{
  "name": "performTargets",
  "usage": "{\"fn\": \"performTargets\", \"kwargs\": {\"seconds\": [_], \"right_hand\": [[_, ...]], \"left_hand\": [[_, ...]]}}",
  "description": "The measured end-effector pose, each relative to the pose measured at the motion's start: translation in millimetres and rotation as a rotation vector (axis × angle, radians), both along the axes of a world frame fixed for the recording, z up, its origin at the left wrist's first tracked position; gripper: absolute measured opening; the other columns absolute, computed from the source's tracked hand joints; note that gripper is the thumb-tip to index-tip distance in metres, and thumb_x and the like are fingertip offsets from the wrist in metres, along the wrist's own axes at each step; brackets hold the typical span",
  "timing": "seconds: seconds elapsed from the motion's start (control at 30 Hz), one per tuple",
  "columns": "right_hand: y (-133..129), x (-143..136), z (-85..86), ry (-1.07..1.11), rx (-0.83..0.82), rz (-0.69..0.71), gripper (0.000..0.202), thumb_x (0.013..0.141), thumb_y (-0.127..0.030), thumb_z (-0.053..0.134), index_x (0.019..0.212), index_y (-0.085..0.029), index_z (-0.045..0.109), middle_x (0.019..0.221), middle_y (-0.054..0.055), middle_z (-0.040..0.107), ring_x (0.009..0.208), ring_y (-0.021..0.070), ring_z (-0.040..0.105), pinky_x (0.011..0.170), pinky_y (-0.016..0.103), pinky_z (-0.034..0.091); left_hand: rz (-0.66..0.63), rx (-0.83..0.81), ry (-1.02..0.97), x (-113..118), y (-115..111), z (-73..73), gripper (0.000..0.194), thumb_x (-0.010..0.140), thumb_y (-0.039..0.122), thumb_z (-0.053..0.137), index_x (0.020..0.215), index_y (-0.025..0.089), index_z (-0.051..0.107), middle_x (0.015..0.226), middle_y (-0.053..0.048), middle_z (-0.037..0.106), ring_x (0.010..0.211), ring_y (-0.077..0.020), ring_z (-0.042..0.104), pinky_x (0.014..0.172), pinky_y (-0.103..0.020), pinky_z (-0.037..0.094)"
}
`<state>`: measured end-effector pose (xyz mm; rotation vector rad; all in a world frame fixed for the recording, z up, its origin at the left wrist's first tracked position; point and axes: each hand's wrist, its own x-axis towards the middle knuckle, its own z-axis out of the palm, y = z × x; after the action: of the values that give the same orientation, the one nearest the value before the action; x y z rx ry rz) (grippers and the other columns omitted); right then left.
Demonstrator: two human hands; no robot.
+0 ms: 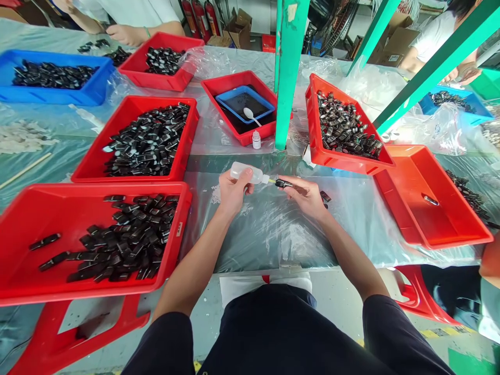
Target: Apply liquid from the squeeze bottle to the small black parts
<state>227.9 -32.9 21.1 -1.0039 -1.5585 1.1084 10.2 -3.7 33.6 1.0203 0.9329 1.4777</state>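
Note:
My left hand [233, 190] is closed around a translucent squeeze bottle [247, 173] lying on its side, its thin yellowish nozzle pointing right. Between the fingers of my right hand [307, 195] is a small black part with a shiny edge [283, 183]. The nozzle tip meets the left end of that part, or comes very close to it; I cannot tell whether they touch. Just beside my right hand, a few more black parts [325, 198] lie on the plastic-covered table [269, 239], partly hidden by the hand.
Red bins of black parts stand left [183, 224] and right [353, 161]. A red bin [449, 219] at right holds one part. Ahead are a blue tray with a spoon [250, 113], a small white bottle [256, 139] and a green post [287, 78]. Other people sit around the table.

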Motion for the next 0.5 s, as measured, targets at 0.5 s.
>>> {"fn": "performTargets", "kwargs": {"seconds": [0.5], "right_hand": [[-0.8, 1.0, -1.3, -0.067, 0.065, -0.020, 0.044, 0.098, -0.056, 0.068, 0.128, -0.027, 0.080, 0.109, 0.008, 0.081, 0.081, 0.0201, 0.072, 0.066, 0.034, 0.058]], "left_hand": [[0.006, 0.062, 0.019, -0.1, 0.1, -1.7, 0.050, 0.072, 0.065, 0.088, 0.074, 0.016, 0.074, 0.060, -0.001, 0.064, 0.043, -0.0068, 0.047, 0.041, -0.022, 0.033]]}}
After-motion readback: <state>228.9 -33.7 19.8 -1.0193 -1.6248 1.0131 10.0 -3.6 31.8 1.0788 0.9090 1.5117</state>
